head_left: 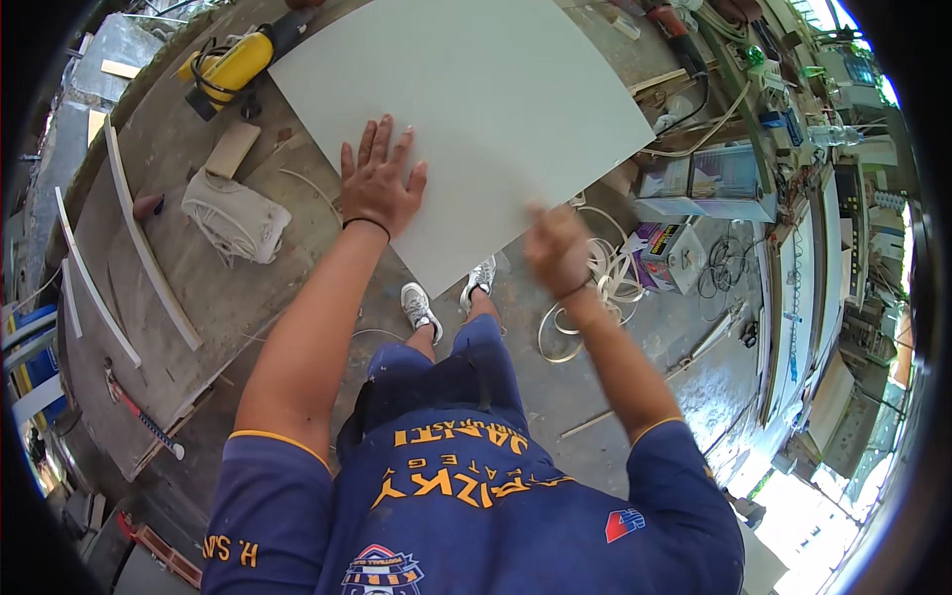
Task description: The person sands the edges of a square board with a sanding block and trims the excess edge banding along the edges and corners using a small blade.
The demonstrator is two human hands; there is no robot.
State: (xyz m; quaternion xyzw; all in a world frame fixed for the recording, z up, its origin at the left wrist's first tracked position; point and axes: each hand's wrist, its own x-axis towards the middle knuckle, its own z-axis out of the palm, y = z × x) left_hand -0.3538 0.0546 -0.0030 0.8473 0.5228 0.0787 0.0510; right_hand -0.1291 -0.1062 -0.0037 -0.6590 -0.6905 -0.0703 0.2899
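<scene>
A large white panel [476, 109] lies on the workbench, one corner pointing toward me. My left hand [380, 178] rests flat on its left part, fingers stretched out and holding nothing. At the panel's right near edge is my right hand [558, 248], blurred by motion. Its fingers look curled closed; whatever they may hold cannot be made out.
Left on the bench are a yellow power tool [233, 71], a white cloth bundle [236, 216], curved strips [149, 238] and a hammer [141, 407]. Coiled edging strip [607, 283] and a purple-white box [666, 256] lie right on the floor. A red-black power tool [677, 40] sits far right.
</scene>
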